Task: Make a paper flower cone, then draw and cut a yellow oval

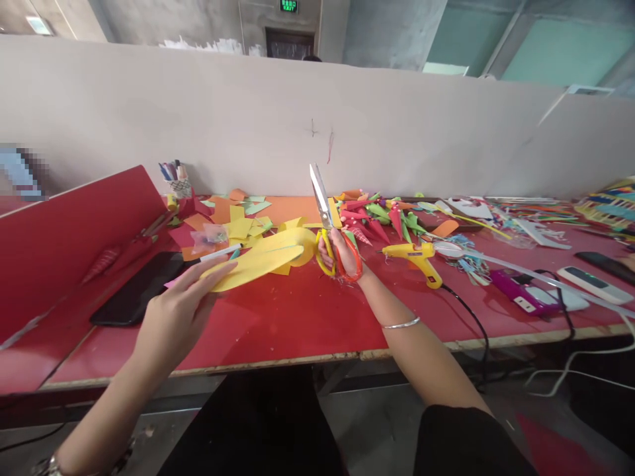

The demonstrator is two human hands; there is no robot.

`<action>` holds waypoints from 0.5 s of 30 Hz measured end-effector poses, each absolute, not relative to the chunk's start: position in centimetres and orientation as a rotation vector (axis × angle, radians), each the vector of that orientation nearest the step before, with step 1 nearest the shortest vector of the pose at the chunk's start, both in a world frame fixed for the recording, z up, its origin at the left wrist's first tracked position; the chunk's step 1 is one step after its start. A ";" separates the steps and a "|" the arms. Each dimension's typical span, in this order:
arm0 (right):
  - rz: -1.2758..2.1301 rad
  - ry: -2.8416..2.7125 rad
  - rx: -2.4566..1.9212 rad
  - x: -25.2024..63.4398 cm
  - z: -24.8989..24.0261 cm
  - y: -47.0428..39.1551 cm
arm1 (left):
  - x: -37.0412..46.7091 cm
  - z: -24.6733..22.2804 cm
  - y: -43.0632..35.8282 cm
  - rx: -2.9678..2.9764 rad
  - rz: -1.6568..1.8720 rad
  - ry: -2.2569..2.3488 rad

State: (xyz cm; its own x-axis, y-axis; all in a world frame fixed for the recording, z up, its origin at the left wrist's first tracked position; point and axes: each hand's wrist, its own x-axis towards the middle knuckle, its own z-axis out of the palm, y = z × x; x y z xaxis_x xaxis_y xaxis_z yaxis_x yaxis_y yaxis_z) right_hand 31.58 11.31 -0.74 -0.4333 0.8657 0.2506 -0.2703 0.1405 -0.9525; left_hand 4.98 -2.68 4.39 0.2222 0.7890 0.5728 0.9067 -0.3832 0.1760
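My left hand (181,314) grips the near end of a yellow felt-like sheet (262,260), thumb hidden beneath it. The sheet's far end curls over beside my right hand (342,252). That hand is wrapped round scissors (322,198) with one yellow and one red handle loop. Their metal blades point up and away, nearly together, apart from the sheet. Small yellow felt pieces (241,225) lie just beyond the sheet, along with a white marker (221,252).
A yellow glue gun (417,259) lies right of my right hand, its black cord running over the table edge. Red and green felt cones (381,215) are piled behind. A black phone (141,289), a purple power strip (528,291) and a pen cup (177,186) are on the red table (297,324).
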 end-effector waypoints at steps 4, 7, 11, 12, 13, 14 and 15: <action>1.508 -1.455 -0.595 31.6 -0.9 11.4 | 5.7 5.1 -1.3 -2.303 -1.199 -1.587; 1.516 -1.440 -0.598 31.7 -1.0 11.5 | 5.6 5.5 0.1 -2.335 -1.196 -1.509; 1.554 -1.451 -0.605 31.9 -0.8 11.5 | 4.6 6.1 1.5 -2.362 -1.125 -1.368; 1.567 -1.459 -0.604 32.0 -0.8 11.5 | 4.3 6.3 1.7 -2.386 -1.074 -1.333; 1.578 -1.466 -0.602 32.0 -0.7 11.5 | 3.8 6.6 1.8 -2.414 -1.021 -1.298; 1.588 -1.470 -0.600 32.1 -0.8 11.5 | 3.4 6.9 2.0 -2.437 -0.973 -1.259; 1.597 -1.473 -0.597 32.1 -0.8 11.6 | 3.0 7.3 2.2 -2.451 -0.932 -1.221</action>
State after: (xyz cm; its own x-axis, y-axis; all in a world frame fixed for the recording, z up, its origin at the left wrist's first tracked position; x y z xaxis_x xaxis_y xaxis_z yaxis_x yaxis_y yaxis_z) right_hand 32.10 11.58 -0.82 -0.5159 0.8326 0.2013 -0.2675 0.0666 -0.9612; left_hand 2.97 2.18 7.28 0.4448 0.6248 0.6416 0.7836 -0.6184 0.0590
